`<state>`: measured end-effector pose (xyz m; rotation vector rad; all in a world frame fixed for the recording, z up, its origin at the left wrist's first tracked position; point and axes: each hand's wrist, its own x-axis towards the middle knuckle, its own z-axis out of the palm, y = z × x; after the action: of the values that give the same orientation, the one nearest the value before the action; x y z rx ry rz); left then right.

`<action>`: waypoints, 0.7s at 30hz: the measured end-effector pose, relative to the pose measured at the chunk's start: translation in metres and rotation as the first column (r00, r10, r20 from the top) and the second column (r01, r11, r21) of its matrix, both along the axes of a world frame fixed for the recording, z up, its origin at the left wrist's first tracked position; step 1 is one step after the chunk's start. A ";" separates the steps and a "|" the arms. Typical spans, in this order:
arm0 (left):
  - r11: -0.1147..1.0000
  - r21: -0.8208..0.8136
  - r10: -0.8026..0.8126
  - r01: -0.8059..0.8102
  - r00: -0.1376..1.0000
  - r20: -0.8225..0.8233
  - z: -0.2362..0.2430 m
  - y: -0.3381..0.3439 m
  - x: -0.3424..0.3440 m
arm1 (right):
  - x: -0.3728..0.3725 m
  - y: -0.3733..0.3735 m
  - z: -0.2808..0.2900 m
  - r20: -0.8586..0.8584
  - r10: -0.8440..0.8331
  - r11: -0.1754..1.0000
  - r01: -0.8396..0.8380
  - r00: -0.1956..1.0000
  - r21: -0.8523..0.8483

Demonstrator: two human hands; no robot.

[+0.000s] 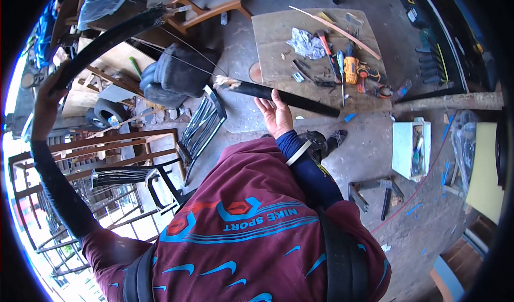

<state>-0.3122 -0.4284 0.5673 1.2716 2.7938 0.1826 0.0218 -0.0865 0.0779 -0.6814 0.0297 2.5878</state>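
My left hand, raised at the far left, is closed round the lower end of a long curved black wooden piece. That piece arcs up to the right and ends in a pale, splintered break. In front of my body, my right hand grips a straighter broken black wooden piece, with the thumb over it and the fingers partly behind. Its left end is splintered too, showing raw wood. The two broken ends are apart. Thin pale lines run between the pieces; what they are I cannot tell.
On a low plywood board lie a yellow cordless drill, a screwdriver, a hammer and crumpled clear plastic. A white tub stands at right. Chair frames and tyres crowd the left.
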 end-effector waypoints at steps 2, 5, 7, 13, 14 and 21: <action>0.994 0.079 -0.091 0.081 0.987 0.131 -0.041 0.011 -0.002 | 0.010 0.001 -0.043 0.051 -0.097 0.984 0.103 0.994 -0.147; 0.998 0.037 -0.058 0.050 0.952 0.299 -0.098 0.047 0.004 | 0.029 0.012 -0.071 0.192 -0.184 0.980 0.194 0.964 -0.033; 0.992 -0.001 -0.124 0.130 0.951 0.281 -0.120 0.070 0.016 | 0.032 0.020 -0.099 0.256 -0.241 0.968 0.252 0.936 -0.011; 0.942 -0.232 -0.191 0.244 0.954 0.229 -0.157 0.137 0.041 | 0.026 0.046 -0.121 0.442 -0.190 0.974 0.225 0.877 -0.028; 0.943 -0.233 -0.185 0.238 0.956 0.228 -0.163 0.142 0.037 | 0.025 0.050 -0.117 0.471 -0.100 0.990 0.133 0.876 -0.037; 0.939 -0.279 -0.089 0.202 0.924 0.372 -0.204 0.179 0.039 | 0.020 0.063 -0.116 0.713 0.311 0.875 -0.483 0.628 0.044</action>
<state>-0.2731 -0.2496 0.3636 1.2223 2.3002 -0.0384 0.0421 -0.0232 -0.0380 -1.6802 -0.7392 2.4745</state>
